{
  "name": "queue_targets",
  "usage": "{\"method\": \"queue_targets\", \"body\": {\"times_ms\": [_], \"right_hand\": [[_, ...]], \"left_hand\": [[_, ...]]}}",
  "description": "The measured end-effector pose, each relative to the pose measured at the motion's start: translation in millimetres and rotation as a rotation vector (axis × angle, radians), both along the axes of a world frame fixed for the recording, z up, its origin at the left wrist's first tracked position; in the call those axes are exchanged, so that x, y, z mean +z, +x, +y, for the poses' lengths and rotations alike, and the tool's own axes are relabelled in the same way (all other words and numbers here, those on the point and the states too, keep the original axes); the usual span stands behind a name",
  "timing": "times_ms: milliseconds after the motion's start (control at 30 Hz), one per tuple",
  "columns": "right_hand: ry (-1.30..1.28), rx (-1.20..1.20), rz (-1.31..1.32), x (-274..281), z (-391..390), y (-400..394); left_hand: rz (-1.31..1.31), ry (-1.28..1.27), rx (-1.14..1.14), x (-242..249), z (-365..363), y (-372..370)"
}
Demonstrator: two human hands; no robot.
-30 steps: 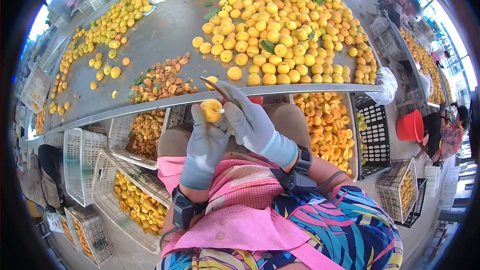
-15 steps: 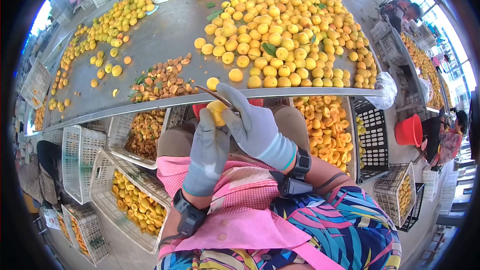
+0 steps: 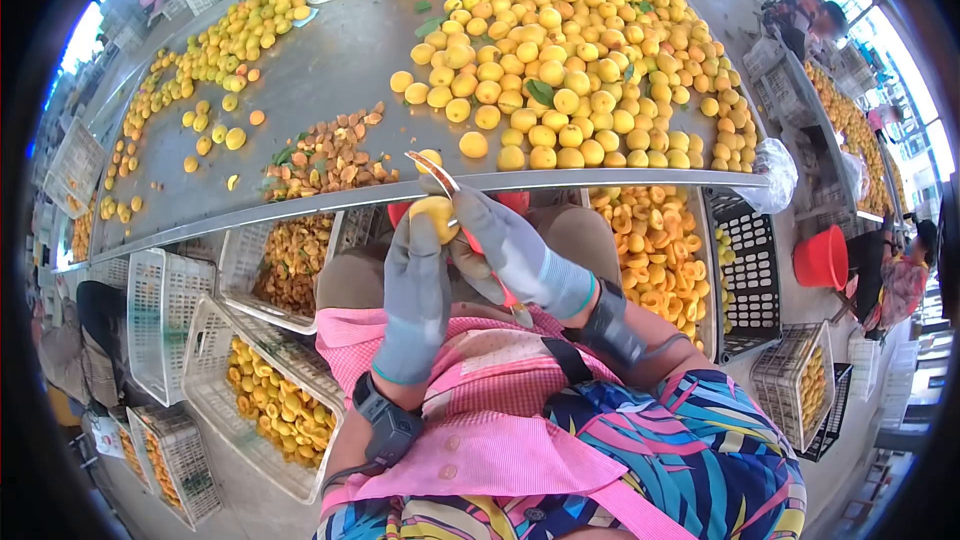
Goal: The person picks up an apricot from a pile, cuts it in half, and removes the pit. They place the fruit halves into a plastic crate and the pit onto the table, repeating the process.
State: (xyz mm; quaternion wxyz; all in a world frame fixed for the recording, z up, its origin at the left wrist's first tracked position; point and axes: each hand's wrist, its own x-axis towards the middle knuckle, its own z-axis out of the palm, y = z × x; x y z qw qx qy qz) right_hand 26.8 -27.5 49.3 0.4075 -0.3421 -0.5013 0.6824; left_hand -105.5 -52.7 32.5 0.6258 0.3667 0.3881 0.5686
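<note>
In the head view, my left hand [image 3: 418, 280], in a grey glove, is closed round a yellow apricot [image 3: 434, 217] just in front of the table edge. My right hand [image 3: 512, 248], gloved too, grips a slim curved knife [image 3: 436, 175] with red on it; one end points up over the table edge and the other sticks out below the palm. The right fingers are close against the apricot's right side, and whether the knife cuts into it cannot be made out. Brown apricot pits [image 3: 330, 155] lie heaped on the metal table [image 3: 350, 60] ahead of my left hand.
Whole apricots [image 3: 570, 60] cover the table's right half. Below the edge stand a crate of apricot halves [image 3: 655, 260], a crate of pits [image 3: 292, 265] and a white crate [image 3: 205, 365] of yellow fruit. A red bucket [image 3: 820, 258] stands right, near a seated person [image 3: 900, 275].
My right hand has turned, so the knife now stands more upright and its lower red end shows below the palm. The apricot stays in my left hand, which has shifted slightly.
</note>
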Motion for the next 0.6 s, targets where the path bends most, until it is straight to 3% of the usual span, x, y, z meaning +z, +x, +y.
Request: {"method": "queue_targets", "body": {"times_ms": [67, 200, 267, 300, 367, 433, 500, 600], "right_hand": [[-0.479, 0.248, 0.494, -4, 2, 8], [-0.527, 0.281, 0.517, -1, 1, 19], [-0.098, 0.047, 0.080, 12, -8, 22], [-0.098, 0.047, 0.080, 6, -8, 21], [0.456, -0.094, -0.333, -3, -9, 17], [0.361, -0.032, -0.426, 10, -19, 21], [0.562, -0.091, -0.628, 0, -20, 20], [0.605, -0.118, -0.738, 1, -23, 21]], "left_hand": [[-0.105, -0.012, -0.010, -7, 4, 3], [-0.449, -0.037, -0.053, -5, 13, 4], [-0.453, -0.074, -0.053, -2, 12, -3], [-0.458, -0.112, -0.052, -2, 11, -5], [-0.464, -0.113, -0.067, -3, 9, -5], [-0.447, -0.047, -0.170, -4, 8, 0], [-0.448, -0.030, -0.202, -4, 7, 2], [-0.431, -0.005, -0.215, -1, 6, 4]]}}
